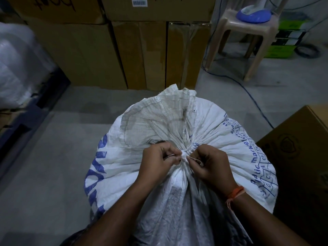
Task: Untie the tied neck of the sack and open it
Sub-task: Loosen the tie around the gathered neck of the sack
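Sack (204,132) upright on floor, near centre; neck (188,151) still cinched, knot intact; left hand (158,159) pinching one string (192,158) end, right hand (213,164) pinching the other; untying barely begun, opening still ahead.

Sack (177,125) base cut off — knot (185,154) half-hidden by fingers (173,155).
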The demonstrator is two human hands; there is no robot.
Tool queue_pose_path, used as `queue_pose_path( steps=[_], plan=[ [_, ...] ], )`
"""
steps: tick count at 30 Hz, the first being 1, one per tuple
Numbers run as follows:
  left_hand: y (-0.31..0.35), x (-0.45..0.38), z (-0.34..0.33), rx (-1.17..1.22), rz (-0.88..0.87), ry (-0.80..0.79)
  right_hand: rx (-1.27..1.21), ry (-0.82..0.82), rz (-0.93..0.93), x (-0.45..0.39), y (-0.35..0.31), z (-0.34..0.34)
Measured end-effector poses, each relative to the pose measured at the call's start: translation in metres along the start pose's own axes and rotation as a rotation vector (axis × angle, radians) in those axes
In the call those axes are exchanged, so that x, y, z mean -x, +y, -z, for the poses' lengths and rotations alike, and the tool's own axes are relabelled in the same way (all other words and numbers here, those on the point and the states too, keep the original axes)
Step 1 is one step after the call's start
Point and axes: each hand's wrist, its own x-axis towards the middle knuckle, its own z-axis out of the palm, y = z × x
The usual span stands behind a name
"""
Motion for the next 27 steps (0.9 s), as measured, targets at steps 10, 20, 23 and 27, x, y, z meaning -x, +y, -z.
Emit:
queue_pose_path(
  steps=[10, 20, 23, 27],
  plan=[
    [0.002, 0.001, 0.0, -0.057, 0.003, -0.004, -0.065, -0.033, -0.019, 0.0, 0.009, -0.003],
    [0.003, 0.002, 0.002, -0.036, 0.026, -0.008, -0.079, -0.033, -0.034, 0.0, 0.007, -0.004],
    [0.005, 0.003, 0.002, -0.015, 0.03, -0.009, -0.069, -0.022, -0.039, -0.002, 0.002, -0.001],
    [0.005, 0.002, 0.002, -0.007, 0.033, -0.003, -0.093, -0.02, -0.078, -0.004, 0.003, 0.005]
  ],
)
